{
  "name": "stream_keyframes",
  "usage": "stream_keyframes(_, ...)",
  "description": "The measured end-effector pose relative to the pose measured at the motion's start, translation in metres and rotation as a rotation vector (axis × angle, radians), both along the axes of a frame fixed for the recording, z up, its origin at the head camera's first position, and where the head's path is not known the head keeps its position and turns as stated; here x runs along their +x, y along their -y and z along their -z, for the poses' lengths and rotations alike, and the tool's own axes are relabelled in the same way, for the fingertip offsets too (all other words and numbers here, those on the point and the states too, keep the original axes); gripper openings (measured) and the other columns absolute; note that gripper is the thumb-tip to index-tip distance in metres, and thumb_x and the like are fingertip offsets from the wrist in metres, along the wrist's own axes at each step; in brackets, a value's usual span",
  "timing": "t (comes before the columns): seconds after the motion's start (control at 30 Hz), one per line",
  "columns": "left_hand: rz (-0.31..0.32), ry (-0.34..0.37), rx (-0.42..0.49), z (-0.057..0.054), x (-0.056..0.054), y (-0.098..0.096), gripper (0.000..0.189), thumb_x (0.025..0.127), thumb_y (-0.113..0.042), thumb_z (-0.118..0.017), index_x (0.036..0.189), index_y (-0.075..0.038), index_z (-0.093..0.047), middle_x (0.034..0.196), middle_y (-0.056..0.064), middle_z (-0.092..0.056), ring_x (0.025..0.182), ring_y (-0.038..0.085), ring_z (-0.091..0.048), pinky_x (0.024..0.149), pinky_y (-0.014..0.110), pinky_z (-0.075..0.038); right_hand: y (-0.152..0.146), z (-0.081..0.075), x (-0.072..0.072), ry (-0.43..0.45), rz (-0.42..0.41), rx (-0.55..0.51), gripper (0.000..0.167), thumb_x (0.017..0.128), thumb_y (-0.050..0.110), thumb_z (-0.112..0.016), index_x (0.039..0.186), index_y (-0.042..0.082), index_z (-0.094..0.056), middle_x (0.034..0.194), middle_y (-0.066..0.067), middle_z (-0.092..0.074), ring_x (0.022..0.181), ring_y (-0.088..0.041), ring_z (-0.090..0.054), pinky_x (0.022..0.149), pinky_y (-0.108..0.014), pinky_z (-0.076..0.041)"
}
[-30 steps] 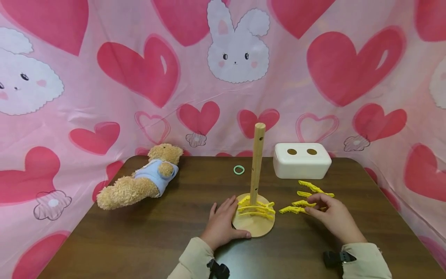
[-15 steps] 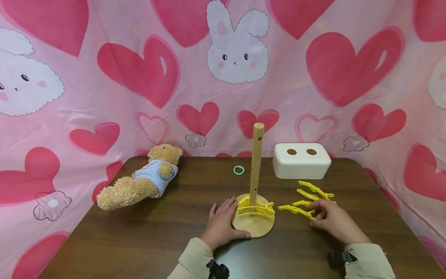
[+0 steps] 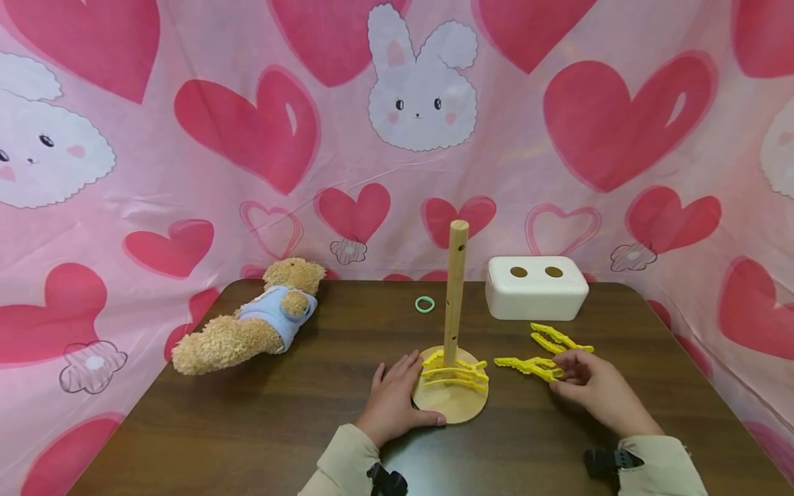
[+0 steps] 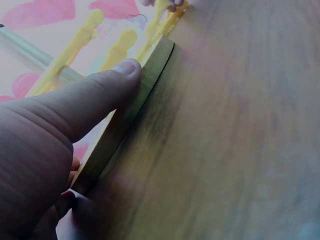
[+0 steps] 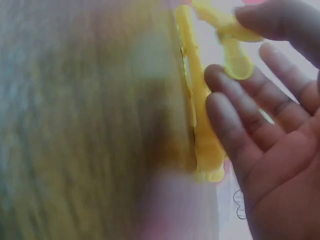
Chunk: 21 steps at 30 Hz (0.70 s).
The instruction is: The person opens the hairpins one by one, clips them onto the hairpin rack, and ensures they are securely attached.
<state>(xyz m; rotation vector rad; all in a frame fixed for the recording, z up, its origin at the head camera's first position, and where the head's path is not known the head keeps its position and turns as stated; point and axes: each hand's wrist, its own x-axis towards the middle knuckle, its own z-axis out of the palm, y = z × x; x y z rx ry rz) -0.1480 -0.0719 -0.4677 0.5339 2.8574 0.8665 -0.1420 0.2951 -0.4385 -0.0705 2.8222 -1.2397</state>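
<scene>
My left hand (image 3: 397,399) holds the round base (image 3: 449,408) of a wooden stand, its thumb on the near edge and its fingers along the left side. An upright pole (image 3: 455,289) rises from the base. Several yellow hair clips (image 3: 455,377) lie on the base by the pole, close above my thumb in the left wrist view. To the right of the stand, my right hand (image 3: 598,393) pinches the tail end of another yellow alligator hair clip (image 5: 227,27) between thumb and index finger; the other fingers extend loosely. Further yellow clips (image 3: 561,339) lie on the table just beyond.
A white box (image 3: 536,296) with two round holes stands at the back right. A small green ring (image 3: 424,304) lies behind the stand. On the left, a teddy bear (image 3: 273,317) in a blue top lies on the dark wooden table (image 3: 298,406).
My right hand has taken hold of a yellow clip, and its tail end has shifted slightly up and away from the neighbouring clips. My left hand and the stand have stayed almost still.
</scene>
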Motion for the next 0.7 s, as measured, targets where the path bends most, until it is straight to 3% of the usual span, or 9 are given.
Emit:
stream_keyframes(0.2,0.001,-0.006,-0.003,0.002,-0.001,0.0,0.11,0.068,-0.067,-0.082,0.154,-0.011,-0.042,0.163,0.005,-0.031,0.15,0.027,-0.027,0.118,0.062,-0.006,0.007,-0.004,0.004,-0.095,0.033,-0.093,0.042,0.083,0.018,-0.084,0.114,0.002,-0.063,0.107,-0.013,-0.068,0.089,-0.018,-0.066,0.074,-0.02,-0.055)
stream_keyframes(0.47,0.006,-0.013,0.003,0.002,-0.002,0.0,0.11,0.068,-0.066,-0.082,0.154,-0.01,-0.042,0.162,0.006,-0.033,0.149,0.028,-0.027,0.118,0.062,-0.006,0.016,-0.015,0.008,-0.129,0.057,-0.125,0.036,0.081,0.019,-0.086,0.107,0.006,-0.065,0.105,-0.012,-0.069,0.086,-0.017,-0.067,0.074,-0.021,-0.056)
stream_keyframes(0.7,0.011,-0.017,-0.002,0.002,0.0,0.001,0.11,0.069,-0.065,-0.083,0.154,-0.01,-0.041,0.162,0.006,-0.033,0.149,0.028,-0.028,0.118,0.062,-0.006,0.029,-0.019,0.011,-0.217,0.001,-0.165,0.029,0.078,0.014,-0.087,0.094,0.005,-0.065,0.1,-0.011,-0.07,0.08,-0.012,-0.066,0.07,-0.022,-0.057)
